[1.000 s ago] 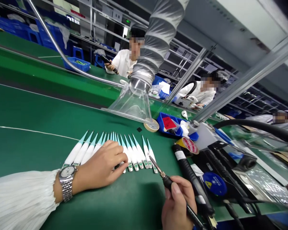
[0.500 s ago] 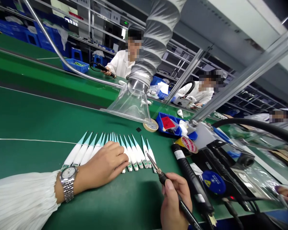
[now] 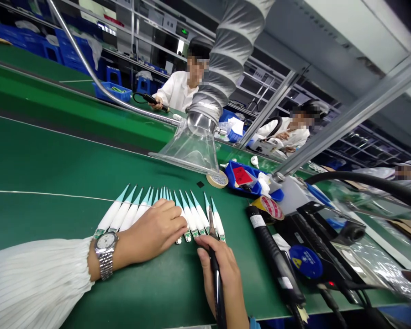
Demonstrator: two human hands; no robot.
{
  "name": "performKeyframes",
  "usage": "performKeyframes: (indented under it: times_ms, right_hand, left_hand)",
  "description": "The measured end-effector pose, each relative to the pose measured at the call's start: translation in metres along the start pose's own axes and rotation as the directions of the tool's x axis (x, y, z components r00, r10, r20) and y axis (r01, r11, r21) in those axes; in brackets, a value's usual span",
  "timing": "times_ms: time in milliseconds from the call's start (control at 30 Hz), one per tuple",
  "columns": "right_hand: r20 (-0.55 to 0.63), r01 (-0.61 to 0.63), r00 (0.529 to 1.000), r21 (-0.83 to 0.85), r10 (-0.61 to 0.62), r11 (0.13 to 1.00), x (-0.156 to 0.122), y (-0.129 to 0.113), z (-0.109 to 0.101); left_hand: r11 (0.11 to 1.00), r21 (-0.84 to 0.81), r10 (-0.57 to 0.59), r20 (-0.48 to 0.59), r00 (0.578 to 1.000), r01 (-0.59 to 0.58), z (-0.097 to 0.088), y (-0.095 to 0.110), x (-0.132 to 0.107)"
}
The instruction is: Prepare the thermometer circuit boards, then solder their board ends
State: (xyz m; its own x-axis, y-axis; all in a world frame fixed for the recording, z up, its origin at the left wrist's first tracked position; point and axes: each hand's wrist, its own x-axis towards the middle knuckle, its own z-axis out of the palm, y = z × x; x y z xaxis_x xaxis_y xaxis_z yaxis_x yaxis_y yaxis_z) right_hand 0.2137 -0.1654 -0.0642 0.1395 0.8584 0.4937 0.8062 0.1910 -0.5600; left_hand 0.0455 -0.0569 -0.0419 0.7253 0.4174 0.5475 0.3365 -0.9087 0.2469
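Observation:
Several white parts with teal tips [image 3: 133, 208] lie fanned in a row on the green belt [image 3: 55, 164], small green circuit ends toward me. My left hand [image 3: 150, 233], a steel watch on its wrist, rests curled over the middle of the row, and what its fingers hold is hidden. My right hand [image 3: 222, 274] is closed on a soldering iron [image 3: 214, 256], whose tip points up at the circuit ends at the right end of the row.
A clear fume hood [image 3: 192, 146] on a ribbed grey hose hangs behind the row. A tape roll [image 3: 217, 179], a blue bin [image 3: 243, 178], an iron holder [image 3: 274, 256] and a black station [image 3: 318, 246] crowd the right. Other people work across the belt.
My right hand moved left and turned the iron, so its tip now reaches the right end of the row. My left hand stayed over the middle parts.

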Motion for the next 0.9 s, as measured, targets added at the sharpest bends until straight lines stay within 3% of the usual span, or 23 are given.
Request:
performKeyframes:
  times_ms: [100, 233, 533, 733, 900]
  right_hand:
    - [0.029, 0.060, 0.998, -0.053, -0.058, 0.997, 0.000, 0.005, 0.001]
    - [-0.058, 0.015, 0.998, -0.026, -0.016, 1.000, -0.001, 0.003, 0.006]
    - [-0.123, -0.049, 0.991, -0.039, 0.044, 0.998, 0.000, -0.004, 0.011]
    - [-0.126, -0.097, 0.987, 0.047, 0.102, 0.994, -0.001, -0.009, 0.008]
    - [-0.179, -0.203, 0.953, 0.217, 0.244, 0.955, -0.004, -0.016, -0.005]
  left_hand:
    - [1.000, 0.004, -0.004, -0.009, 1.000, 0.004, 0.001, -0.001, 0.000]
    - [1.000, 0.021, -0.001, -0.012, 1.000, 0.002, 0.001, 0.000, 0.000]
    - [0.999, 0.025, -0.037, -0.038, 0.999, 0.038, 0.002, 0.001, 0.001]
    - [0.986, -0.112, -0.126, -0.044, 0.991, 0.120, 0.000, 0.001, -0.002]
    - [0.989, -0.144, -0.043, -0.047, 0.998, 0.036, -0.001, 0.002, -0.003]
